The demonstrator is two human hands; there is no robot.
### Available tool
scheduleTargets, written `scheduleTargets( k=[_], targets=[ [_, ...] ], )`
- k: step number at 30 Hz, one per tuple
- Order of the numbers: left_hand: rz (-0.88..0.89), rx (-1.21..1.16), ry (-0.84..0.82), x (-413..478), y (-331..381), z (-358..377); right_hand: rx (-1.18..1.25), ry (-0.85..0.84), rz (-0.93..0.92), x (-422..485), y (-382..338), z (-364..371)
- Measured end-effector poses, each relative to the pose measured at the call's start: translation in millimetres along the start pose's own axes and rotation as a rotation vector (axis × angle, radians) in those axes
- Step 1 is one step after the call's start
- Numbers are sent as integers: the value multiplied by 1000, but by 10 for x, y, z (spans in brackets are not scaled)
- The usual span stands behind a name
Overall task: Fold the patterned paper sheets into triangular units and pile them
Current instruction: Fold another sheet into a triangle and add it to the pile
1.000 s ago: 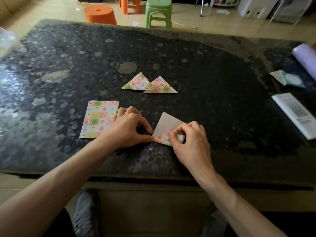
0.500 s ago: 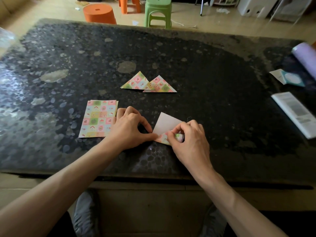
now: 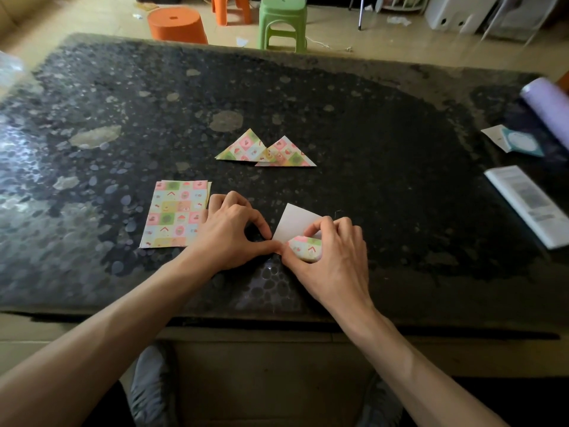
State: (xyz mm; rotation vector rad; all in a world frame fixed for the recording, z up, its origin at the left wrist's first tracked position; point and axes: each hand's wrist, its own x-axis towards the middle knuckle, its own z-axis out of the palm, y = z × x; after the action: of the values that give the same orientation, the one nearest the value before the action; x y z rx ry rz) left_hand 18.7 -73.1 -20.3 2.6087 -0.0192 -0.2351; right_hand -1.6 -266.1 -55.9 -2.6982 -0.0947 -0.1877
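Note:
A paper sheet (image 3: 295,222) lies white side up near the table's front edge, its near corner folded over so the pastel pattern shows. My right hand (image 3: 334,260) pinches that folded flap between thumb and fingers. My left hand (image 3: 229,234) presses its thumb and forefinger tips on the sheet's left corner. A stack of flat patterned sheets (image 3: 174,213) lies just left of my left hand. Two folded triangular units (image 3: 266,151) sit side by side, slightly overlapping, farther back in the middle.
The dark speckled table (image 3: 385,155) carries a folded printed leaflet (image 3: 528,203), a small card packet (image 3: 514,142) and a lilac roll (image 3: 546,104) at the right edge. Orange (image 3: 177,24) and green (image 3: 283,21) stools stand on the floor beyond.
My right hand's fingers have shifted slightly on the folded flap, pulling it a little further over. The left hand holds the same corner.

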Motion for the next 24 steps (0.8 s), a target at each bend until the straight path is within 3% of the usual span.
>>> scheduleTargets(
  k=[10, 24],
  targets=[
    [-13, 15, -24, 1, 22, -12, 89, -166, 7, 67, 106, -107],
    [97, -9, 6, -56, 70, 35, 135, -207, -11, 76, 124, -222]
  ],
)
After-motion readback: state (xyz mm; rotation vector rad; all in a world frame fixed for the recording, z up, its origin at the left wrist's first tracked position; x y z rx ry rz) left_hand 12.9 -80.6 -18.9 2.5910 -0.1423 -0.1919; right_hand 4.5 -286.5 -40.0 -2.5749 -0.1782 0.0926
